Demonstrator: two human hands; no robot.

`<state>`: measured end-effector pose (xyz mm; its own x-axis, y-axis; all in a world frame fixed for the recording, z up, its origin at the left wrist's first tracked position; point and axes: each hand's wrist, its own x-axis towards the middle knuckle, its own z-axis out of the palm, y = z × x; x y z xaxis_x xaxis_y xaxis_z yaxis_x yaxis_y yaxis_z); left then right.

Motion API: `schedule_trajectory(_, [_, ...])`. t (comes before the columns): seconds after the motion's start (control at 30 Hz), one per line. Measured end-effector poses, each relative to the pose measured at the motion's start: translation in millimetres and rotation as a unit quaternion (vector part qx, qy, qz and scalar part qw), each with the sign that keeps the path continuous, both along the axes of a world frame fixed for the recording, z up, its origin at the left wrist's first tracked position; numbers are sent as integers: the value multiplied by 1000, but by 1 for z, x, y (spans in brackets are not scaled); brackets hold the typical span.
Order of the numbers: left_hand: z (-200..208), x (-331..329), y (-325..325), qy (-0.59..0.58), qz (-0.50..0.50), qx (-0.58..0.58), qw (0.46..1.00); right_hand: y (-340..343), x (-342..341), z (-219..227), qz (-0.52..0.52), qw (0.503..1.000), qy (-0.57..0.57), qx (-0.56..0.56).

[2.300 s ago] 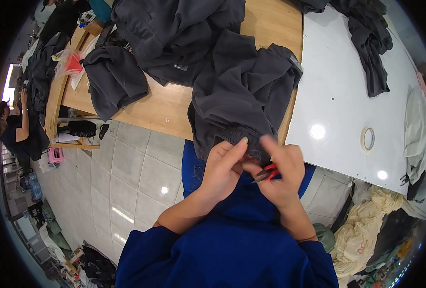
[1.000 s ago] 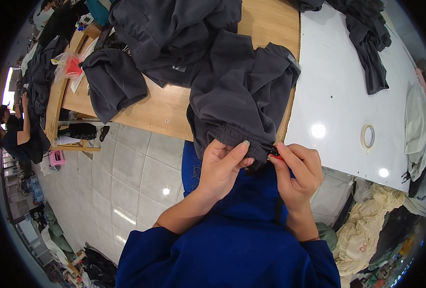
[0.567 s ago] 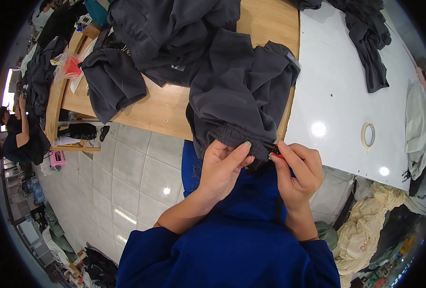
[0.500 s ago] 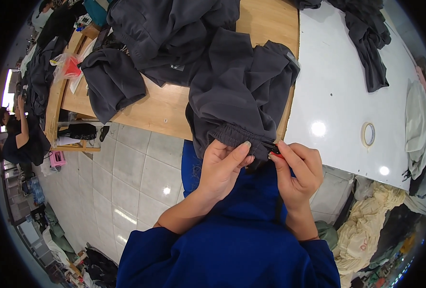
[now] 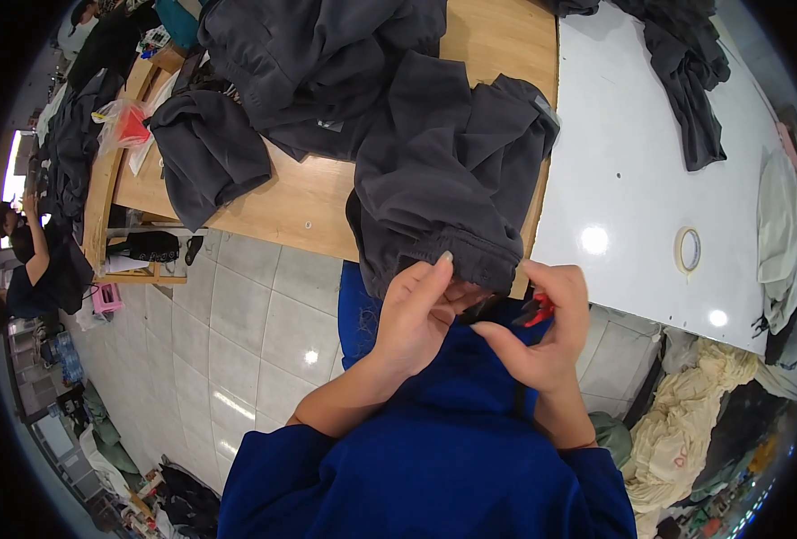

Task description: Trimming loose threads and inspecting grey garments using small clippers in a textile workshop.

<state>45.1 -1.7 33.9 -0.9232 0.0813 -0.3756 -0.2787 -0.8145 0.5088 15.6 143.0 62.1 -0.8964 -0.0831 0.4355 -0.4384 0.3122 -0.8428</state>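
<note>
A dark grey garment (image 5: 443,184) hangs over the table's front edge, its gathered elastic band toward me. My left hand (image 5: 415,319) is closed on this band, thumb on top and the other fingers partly hidden beneath the cloth. Just right of the band is my right hand (image 5: 553,337), its thumb and forefinger spread apart. Red-handled thread snips (image 5: 539,311) with dark blades rest inside that hand, held by fingers that are mostly hidden. The blades point left, apart from the cloth. My right forefinger tip is close to the band's right end; I cannot tell whether it touches.
More dark grey garments (image 5: 318,63) are heaped on the wooden table (image 5: 300,211). A white tabletop (image 5: 623,234) adjoins it on the right, with a tape roll (image 5: 688,249) on it. Cream cloth (image 5: 686,422) lies piled lower right. Another person (image 5: 39,260) works far left.
My right hand has opened its thumb and forefinger and drawn the snips back from the band, down and to the right. My left thumb has shifted slightly up and left.
</note>
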Motion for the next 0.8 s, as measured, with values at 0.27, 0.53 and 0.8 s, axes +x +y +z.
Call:
schedule_trajectory(0.27, [6, -6, -7, 24, -49, 53, 997, -1, 8, -21, 52, 969, 192, 147])
schedule_trajectory(0.53, [2, -6, -9, 74, -4, -5, 997, 12, 17, -12, 39, 993, -89, -63])
schedule_trajectory(0.8, [1, -5, -6, 86, 3, -87, 993, 13, -5, -7, -11, 993, 46, 110])
